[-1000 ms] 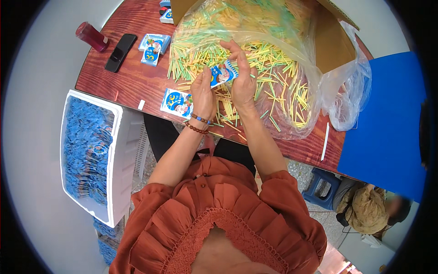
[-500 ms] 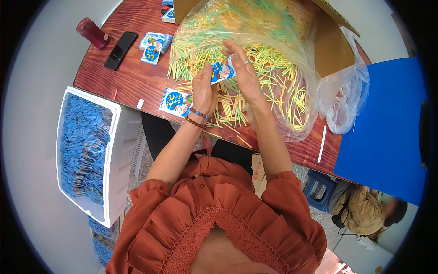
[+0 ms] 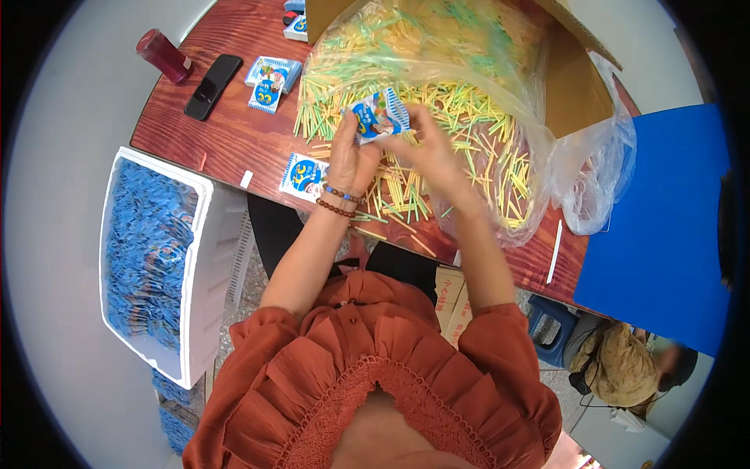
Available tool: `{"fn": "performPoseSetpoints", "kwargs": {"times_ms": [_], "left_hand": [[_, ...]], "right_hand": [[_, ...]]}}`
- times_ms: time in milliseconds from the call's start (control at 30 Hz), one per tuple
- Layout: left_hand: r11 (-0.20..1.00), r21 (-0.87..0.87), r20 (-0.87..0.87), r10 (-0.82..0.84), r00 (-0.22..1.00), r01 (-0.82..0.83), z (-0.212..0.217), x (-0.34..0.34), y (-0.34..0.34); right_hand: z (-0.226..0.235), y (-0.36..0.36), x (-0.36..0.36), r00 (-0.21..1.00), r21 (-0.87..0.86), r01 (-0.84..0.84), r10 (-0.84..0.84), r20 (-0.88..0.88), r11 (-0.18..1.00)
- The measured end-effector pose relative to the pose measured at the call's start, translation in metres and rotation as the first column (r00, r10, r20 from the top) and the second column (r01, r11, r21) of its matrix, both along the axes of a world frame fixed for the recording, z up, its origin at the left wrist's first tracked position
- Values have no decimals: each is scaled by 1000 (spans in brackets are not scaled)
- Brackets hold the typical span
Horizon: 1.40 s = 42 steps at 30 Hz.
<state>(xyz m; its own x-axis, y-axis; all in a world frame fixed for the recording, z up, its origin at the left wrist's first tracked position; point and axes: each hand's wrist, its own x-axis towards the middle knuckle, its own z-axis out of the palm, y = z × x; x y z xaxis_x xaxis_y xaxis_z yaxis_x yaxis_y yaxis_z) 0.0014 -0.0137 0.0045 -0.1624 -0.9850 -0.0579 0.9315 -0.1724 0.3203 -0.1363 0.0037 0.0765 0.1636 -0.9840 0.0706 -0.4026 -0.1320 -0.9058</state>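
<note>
Hands (image 3: pixel 391 152) shifted left, apparently gripping the packet (image 3: pixel 378 115).

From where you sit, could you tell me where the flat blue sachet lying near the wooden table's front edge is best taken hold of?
Pinch the flat blue sachet by its near left corner, coming from the table's front edge. It lies flat on bare wood there, while its right side sits beside the left hand and the loose yellow and green sticks.

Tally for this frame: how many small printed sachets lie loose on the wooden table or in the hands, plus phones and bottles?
Sachets held in the hands: 1
Sachets lying on the table: at least 4, at and
Black phone: 1
Red bottle: 1
Total: 7
</note>
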Motion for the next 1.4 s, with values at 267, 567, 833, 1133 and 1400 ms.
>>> {"fn": "performPoseSetpoints", "kwargs": {"times_ms": [267,567,833,1133,1400], "left_hand": [[1000,-24,257,9,966,-3,24,54,3],[917,68,342,348,873,-392,12,116,0],[719,-136,818,470,331,-682,-30,180,-27],[844,-447,881,355,-314,-297,-33,167,-36],[814,-496,859,411,-304,-303,-32,170,-34]], "right_hand": [[5,-34,31,921,46,-133,106,376,990],[-25,-77,116,932,61,-274,249,264,960],[-52,-139,190,996,153,-37,24,87,988],[-41,-125,135,1000,-45,-8,9,16,999],[-45,-9,93,780,-149,-303,155,-606,941]]}}
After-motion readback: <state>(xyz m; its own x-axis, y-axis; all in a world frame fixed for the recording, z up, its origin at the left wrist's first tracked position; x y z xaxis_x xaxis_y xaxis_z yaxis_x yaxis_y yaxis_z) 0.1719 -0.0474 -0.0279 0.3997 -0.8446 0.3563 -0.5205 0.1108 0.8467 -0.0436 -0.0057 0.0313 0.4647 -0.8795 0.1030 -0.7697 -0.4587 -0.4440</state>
